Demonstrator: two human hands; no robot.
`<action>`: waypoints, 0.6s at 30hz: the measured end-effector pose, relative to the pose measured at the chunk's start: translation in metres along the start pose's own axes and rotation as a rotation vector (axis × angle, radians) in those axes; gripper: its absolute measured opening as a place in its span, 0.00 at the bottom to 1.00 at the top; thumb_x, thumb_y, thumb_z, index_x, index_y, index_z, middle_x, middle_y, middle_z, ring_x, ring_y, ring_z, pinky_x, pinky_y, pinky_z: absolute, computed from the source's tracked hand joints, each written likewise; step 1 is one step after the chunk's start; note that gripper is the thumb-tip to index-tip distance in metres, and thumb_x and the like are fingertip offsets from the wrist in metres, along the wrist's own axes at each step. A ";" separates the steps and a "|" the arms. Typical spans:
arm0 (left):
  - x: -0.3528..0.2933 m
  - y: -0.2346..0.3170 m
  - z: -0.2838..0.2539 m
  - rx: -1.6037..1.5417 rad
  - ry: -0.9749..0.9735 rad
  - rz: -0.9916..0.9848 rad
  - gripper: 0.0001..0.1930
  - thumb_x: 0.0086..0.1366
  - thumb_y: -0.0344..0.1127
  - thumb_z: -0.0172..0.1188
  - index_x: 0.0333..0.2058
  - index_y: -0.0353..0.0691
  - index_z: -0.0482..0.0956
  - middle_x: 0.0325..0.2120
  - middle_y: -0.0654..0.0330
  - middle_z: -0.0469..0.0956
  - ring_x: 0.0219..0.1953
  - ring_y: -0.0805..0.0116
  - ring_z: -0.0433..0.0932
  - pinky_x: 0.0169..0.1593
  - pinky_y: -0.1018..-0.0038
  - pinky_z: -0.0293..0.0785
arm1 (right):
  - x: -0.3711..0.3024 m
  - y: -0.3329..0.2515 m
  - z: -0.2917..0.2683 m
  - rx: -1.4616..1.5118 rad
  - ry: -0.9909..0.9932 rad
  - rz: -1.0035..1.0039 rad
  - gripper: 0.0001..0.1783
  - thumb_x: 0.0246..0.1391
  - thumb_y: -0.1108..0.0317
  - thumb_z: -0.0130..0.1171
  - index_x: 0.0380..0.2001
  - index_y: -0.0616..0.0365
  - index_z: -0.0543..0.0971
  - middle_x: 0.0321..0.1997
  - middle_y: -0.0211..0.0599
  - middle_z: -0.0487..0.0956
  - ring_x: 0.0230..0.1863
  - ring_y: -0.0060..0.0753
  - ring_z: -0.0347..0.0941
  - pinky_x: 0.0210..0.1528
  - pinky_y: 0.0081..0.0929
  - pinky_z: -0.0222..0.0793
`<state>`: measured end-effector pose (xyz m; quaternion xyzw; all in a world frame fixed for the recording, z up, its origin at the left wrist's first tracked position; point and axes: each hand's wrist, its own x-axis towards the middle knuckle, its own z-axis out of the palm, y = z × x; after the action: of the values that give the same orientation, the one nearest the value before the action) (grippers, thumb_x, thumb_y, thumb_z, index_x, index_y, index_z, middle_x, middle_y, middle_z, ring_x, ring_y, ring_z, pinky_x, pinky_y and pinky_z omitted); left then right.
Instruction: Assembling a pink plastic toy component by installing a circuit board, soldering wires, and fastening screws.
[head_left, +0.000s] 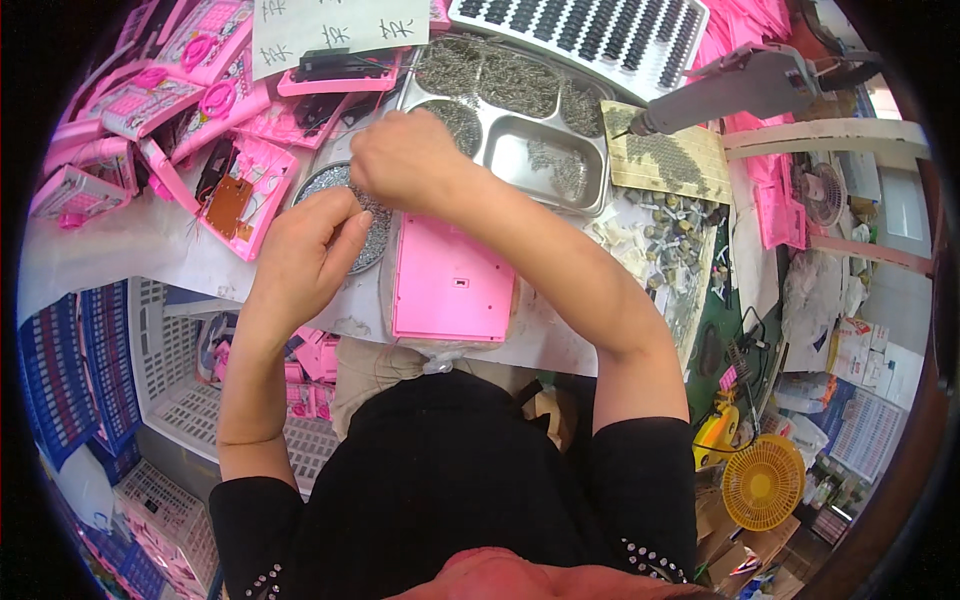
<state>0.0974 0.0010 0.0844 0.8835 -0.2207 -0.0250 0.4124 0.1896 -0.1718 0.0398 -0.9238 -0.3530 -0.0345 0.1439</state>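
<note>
My left hand (305,245) is held over the near left rim of a round dish of small silver screws (376,246), its fingers curled together. From the right, my right forearm crosses above a pink plastic panel (450,280), and my right hand (408,155) is closed just beyond the left one, at the dish's far side. Whatever the fingertips of either hand pinch is hidden. Flat in front of me lies the pink panel, with small holes and a little dark slot. A metal compartment tray (513,160) with heaps of small metal parts stands behind my right hand.
Pink plastic toy housings (160,100) pile up at the left. A powered screwdriver (720,90) hangs at the right above a yellowish sheet of small screws (660,155). A white tray of black parts (590,30) stands at the back. A white crate (180,390) sits below left.
</note>
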 end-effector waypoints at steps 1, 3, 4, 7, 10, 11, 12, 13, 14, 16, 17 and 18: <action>0.000 -0.001 0.002 -0.017 0.009 -0.015 0.06 0.67 0.30 0.60 0.33 0.34 0.74 0.27 0.52 0.72 0.29 0.53 0.73 0.34 0.63 0.68 | -0.008 0.006 -0.014 0.019 0.032 0.057 0.14 0.56 0.60 0.55 0.27 0.60 0.82 0.32 0.46 0.84 0.38 0.52 0.81 0.42 0.49 0.75; 0.003 -0.001 0.008 -0.033 0.009 -0.025 0.06 0.67 0.30 0.61 0.33 0.34 0.75 0.27 0.54 0.73 0.28 0.57 0.73 0.33 0.65 0.69 | -0.041 0.025 -0.045 0.083 0.120 0.109 0.12 0.58 0.62 0.54 0.31 0.60 0.79 0.34 0.45 0.82 0.39 0.52 0.78 0.44 0.48 0.74; 0.007 -0.001 0.013 -0.042 0.014 -0.027 0.06 0.66 0.30 0.61 0.33 0.34 0.76 0.27 0.54 0.73 0.27 0.58 0.74 0.32 0.66 0.69 | -0.065 0.037 -0.063 0.127 0.176 0.100 0.10 0.60 0.64 0.54 0.33 0.60 0.78 0.35 0.45 0.81 0.40 0.52 0.77 0.45 0.46 0.73; 0.018 -0.003 0.023 -0.084 -0.041 0.011 0.03 0.67 0.27 0.61 0.35 0.33 0.77 0.27 0.60 0.74 0.26 0.70 0.69 0.31 0.74 0.65 | -0.121 0.057 -0.076 0.270 0.122 0.181 0.04 0.59 0.69 0.58 0.34 0.57 0.77 0.33 0.41 0.79 0.39 0.50 0.75 0.44 0.43 0.72; 0.033 -0.006 0.038 -0.108 -0.039 0.065 0.03 0.65 0.27 0.63 0.35 0.34 0.79 0.29 0.60 0.76 0.26 0.71 0.70 0.31 0.74 0.66 | -0.146 0.066 -0.059 0.301 0.097 0.140 0.04 0.54 0.69 0.63 0.33 0.54 0.78 0.31 0.38 0.78 0.38 0.47 0.76 0.41 0.42 0.74; 0.035 -0.004 0.040 -0.115 -0.038 0.072 0.03 0.65 0.27 0.63 0.35 0.34 0.79 0.29 0.60 0.76 0.26 0.71 0.70 0.31 0.75 0.66 | -0.148 0.066 -0.056 0.289 0.093 0.130 0.04 0.54 0.70 0.64 0.33 0.55 0.79 0.32 0.37 0.79 0.38 0.47 0.76 0.41 0.42 0.74; 0.036 -0.002 0.043 -0.118 -0.040 0.075 0.03 0.64 0.26 0.64 0.34 0.34 0.80 0.29 0.60 0.77 0.26 0.71 0.71 0.31 0.75 0.66 | -0.149 0.064 -0.053 0.282 0.090 0.121 0.04 0.54 0.70 0.65 0.33 0.56 0.79 0.32 0.36 0.80 0.39 0.46 0.76 0.41 0.41 0.74; 0.036 0.000 0.045 -0.122 -0.041 0.078 0.03 0.64 0.26 0.64 0.34 0.34 0.80 0.29 0.60 0.77 0.26 0.71 0.71 0.31 0.75 0.67 | -0.150 0.063 -0.050 0.276 0.087 0.110 0.05 0.54 0.70 0.65 0.33 0.57 0.80 0.33 0.36 0.80 0.39 0.45 0.76 0.42 0.40 0.74; 0.035 0.002 0.046 -0.128 -0.041 0.075 0.03 0.64 0.26 0.64 0.34 0.34 0.80 0.29 0.60 0.77 0.25 0.71 0.71 0.31 0.75 0.67 | -0.149 0.064 -0.049 0.244 0.070 0.092 0.04 0.53 0.70 0.66 0.32 0.56 0.80 0.33 0.35 0.81 0.39 0.44 0.77 0.41 0.40 0.74; 0.030 0.007 0.047 -0.138 -0.043 0.074 0.02 0.63 0.25 0.65 0.34 0.34 0.80 0.29 0.60 0.77 0.25 0.71 0.71 0.30 0.75 0.67 | -0.145 0.063 -0.053 0.179 0.040 0.059 0.04 0.51 0.69 0.67 0.30 0.55 0.81 0.32 0.33 0.81 0.39 0.42 0.77 0.40 0.39 0.76; 0.028 0.009 0.048 -0.133 -0.052 0.087 0.02 0.63 0.25 0.65 0.33 0.34 0.80 0.29 0.60 0.77 0.25 0.71 0.72 0.30 0.75 0.68 | -0.143 0.063 -0.053 0.126 0.038 0.020 0.03 0.50 0.69 0.65 0.29 0.54 0.82 0.31 0.31 0.81 0.38 0.40 0.77 0.39 0.38 0.76; 0.023 0.011 0.049 -0.127 -0.058 0.096 0.02 0.63 0.25 0.65 0.33 0.35 0.80 0.29 0.60 0.77 0.25 0.71 0.73 0.31 0.75 0.68 | -0.142 0.062 -0.053 0.074 0.034 -0.023 0.02 0.50 0.68 0.64 0.28 0.52 0.82 0.30 0.30 0.80 0.38 0.38 0.77 0.38 0.37 0.76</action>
<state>0.1035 -0.0497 0.0638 0.8430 -0.2725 -0.0448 0.4616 0.1265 -0.3225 0.0522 -0.9131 -0.3620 -0.0387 0.1836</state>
